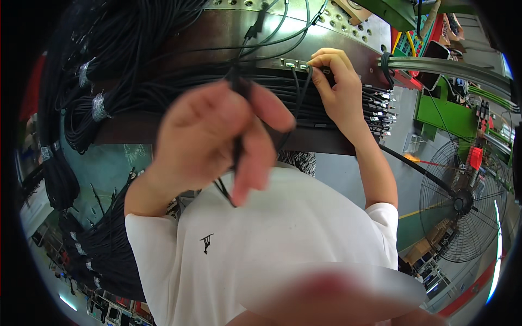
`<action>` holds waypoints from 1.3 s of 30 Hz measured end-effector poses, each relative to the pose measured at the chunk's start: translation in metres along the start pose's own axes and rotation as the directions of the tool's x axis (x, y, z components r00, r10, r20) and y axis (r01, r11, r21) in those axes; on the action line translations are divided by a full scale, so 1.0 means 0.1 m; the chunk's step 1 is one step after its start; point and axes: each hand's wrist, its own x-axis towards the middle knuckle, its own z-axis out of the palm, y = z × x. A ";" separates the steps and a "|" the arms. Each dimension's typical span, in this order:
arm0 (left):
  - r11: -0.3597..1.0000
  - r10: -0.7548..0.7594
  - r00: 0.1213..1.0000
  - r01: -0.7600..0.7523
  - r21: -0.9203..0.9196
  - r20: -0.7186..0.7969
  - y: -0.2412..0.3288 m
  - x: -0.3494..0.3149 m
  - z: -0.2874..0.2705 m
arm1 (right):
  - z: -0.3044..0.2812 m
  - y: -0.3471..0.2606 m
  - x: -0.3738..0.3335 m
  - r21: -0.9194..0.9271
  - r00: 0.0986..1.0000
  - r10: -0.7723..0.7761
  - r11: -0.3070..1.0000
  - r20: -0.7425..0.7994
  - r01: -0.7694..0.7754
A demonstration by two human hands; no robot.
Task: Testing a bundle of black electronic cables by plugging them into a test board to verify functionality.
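My left hand [217, 133], raised close to the camera and smeared by motion, has its fingers closed round a black cable [237, 149]. A dark end of that cable stands above the fingers, too blurred to make out. Farther off, my right hand [341, 87] pinches a small black cable connector [325, 70] at the work surface. Its fingertips are beside a pair of small silver sockets [296, 64], from which thin dark cables run toward me. Whether the connector sits in a socket, I cannot tell.
Black cables [261, 92] lie in a long row across the brown bench [217, 38], their silver plugs [383, 108] at the right. Tied cable bundles [99, 107] hang at the left. A metal rail [446, 66], a phone [435, 62] and a black fan [462, 201] are on the right.
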 end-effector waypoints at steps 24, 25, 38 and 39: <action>0.959 -0.217 0.960 0.244 0.145 -0.176 -0.50 0.23 -0.17 | 0.02 0.00 -0.01 -0.061 0.999 -0.020 0.998 0.037 0.022; 0.957 -0.216 0.960 0.244 0.155 -0.178 -0.50 0.24 -0.17 | 0.03 0.01 0.00 -0.038 0.999 -0.004 0.999 0.033 0.006; 0.933 -0.227 0.956 0.268 0.239 -0.187 -0.56 0.27 -0.19 | -0.30 -0.17 0.16 0.359 0.970 0.163 0.907 0.178 -0.219; 0.922 -0.240 0.952 0.285 0.261 -0.189 -0.57 0.25 -0.18 | -0.31 -0.32 0.17 0.518 0.936 0.245 0.783 0.252 -0.344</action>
